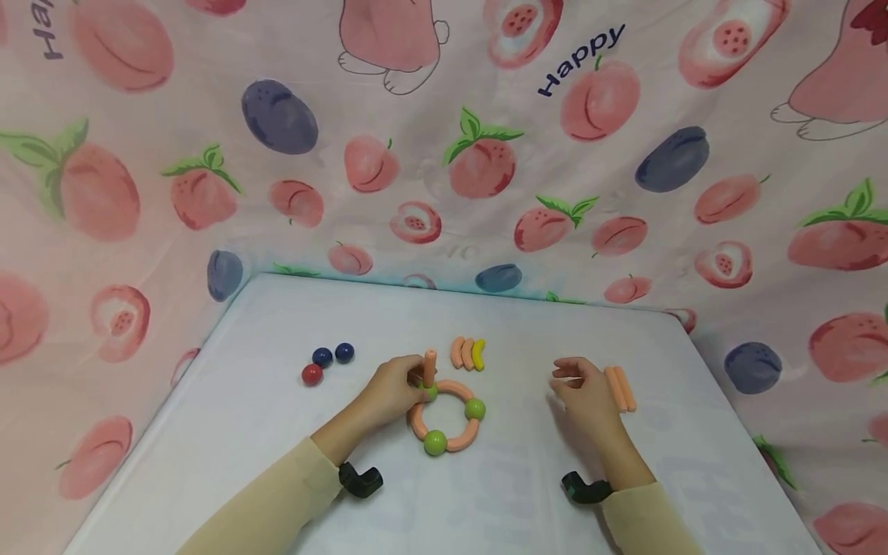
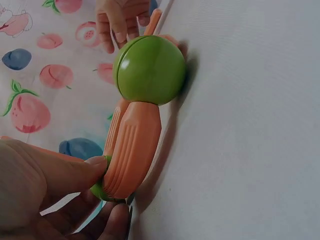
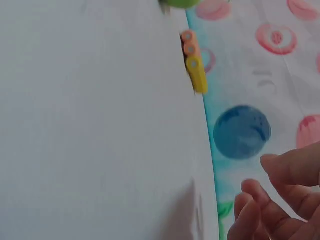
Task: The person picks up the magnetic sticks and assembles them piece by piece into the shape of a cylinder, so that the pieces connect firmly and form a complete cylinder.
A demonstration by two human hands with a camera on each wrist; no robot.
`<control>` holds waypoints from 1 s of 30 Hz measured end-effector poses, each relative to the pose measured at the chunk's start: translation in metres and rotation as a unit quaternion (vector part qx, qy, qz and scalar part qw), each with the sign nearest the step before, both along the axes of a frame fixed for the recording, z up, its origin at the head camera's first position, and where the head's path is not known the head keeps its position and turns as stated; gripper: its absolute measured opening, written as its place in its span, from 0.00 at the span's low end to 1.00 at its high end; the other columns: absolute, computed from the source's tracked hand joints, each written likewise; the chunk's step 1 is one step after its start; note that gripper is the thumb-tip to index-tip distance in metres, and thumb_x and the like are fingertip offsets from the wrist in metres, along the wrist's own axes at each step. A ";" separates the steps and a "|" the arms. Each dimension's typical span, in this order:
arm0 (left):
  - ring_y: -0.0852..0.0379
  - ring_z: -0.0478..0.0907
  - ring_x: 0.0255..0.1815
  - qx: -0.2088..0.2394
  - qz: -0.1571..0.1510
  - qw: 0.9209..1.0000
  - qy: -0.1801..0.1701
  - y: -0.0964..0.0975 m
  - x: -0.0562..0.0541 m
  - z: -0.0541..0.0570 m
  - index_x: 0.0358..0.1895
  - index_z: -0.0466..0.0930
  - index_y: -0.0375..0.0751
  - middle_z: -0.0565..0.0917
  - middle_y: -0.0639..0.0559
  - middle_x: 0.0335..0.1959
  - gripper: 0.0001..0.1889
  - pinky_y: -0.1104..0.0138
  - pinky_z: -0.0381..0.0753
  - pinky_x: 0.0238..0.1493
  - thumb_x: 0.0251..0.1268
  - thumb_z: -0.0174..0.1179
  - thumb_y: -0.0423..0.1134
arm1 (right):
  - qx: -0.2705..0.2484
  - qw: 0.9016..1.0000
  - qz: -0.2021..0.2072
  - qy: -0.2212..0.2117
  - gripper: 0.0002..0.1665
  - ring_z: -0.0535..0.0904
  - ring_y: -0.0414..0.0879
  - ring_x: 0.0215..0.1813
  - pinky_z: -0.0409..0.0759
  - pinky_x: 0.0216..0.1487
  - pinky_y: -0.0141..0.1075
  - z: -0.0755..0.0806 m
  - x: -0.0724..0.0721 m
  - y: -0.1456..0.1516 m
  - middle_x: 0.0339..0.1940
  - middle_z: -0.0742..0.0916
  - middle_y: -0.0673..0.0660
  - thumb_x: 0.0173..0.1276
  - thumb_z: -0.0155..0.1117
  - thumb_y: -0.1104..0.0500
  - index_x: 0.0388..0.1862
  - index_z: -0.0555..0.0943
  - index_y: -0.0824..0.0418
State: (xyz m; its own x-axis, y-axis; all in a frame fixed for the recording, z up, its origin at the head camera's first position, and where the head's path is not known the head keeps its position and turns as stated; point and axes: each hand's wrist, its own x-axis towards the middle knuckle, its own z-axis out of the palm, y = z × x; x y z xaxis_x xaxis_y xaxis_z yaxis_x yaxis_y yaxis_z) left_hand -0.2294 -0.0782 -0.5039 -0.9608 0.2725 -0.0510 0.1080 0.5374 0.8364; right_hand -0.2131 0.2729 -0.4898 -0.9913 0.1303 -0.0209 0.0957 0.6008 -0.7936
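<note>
A ring of curved orange rods [image 1: 461,442] joined by green balls [image 1: 435,442] lies on the white table. From its far-left ball [image 1: 429,392] a straight orange rod [image 1: 430,367] sticks up. My left hand [image 1: 394,391] pinches that ball between thumb and fingers; in the left wrist view the thumb presses beside a grooved curved rod [image 2: 132,150], and a nearer green ball [image 2: 150,70] faces the camera. Holding nothing, my right hand [image 1: 586,397] hovers right of the ring with fingers loosely bent, just left of two straight orange rods [image 1: 627,389].
Beyond the ring lie two short curved orange pieces [image 1: 458,352] and a yellow one [image 1: 479,355], side by side. To the left sit two dark blue balls [image 1: 322,358] and a red ball [image 1: 312,375]. A fruit-printed cloth [image 1: 430,154] hangs around the table [image 1: 291,493].
</note>
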 end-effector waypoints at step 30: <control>0.55 0.80 0.46 -0.050 0.047 0.998 0.011 -0.005 0.023 0.006 0.52 0.88 0.44 0.85 0.52 0.44 0.14 0.62 0.84 0.47 0.66 0.75 0.33 | 0.203 0.978 -0.008 -0.046 0.22 0.84 0.60 0.47 0.79 0.49 0.55 -0.006 0.003 0.051 0.44 0.89 0.65 0.70 0.71 0.60 0.59 0.83 0.71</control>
State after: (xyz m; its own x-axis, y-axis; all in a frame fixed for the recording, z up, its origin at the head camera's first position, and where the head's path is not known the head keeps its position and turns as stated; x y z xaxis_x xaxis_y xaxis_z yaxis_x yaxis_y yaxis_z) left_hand -0.2069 -0.0832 -0.4978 -0.9831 0.1756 -0.0518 0.0709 0.6260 0.7766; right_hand -0.2104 0.3243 -0.4955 -0.9853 0.1619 -0.0538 0.1678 0.8624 -0.4775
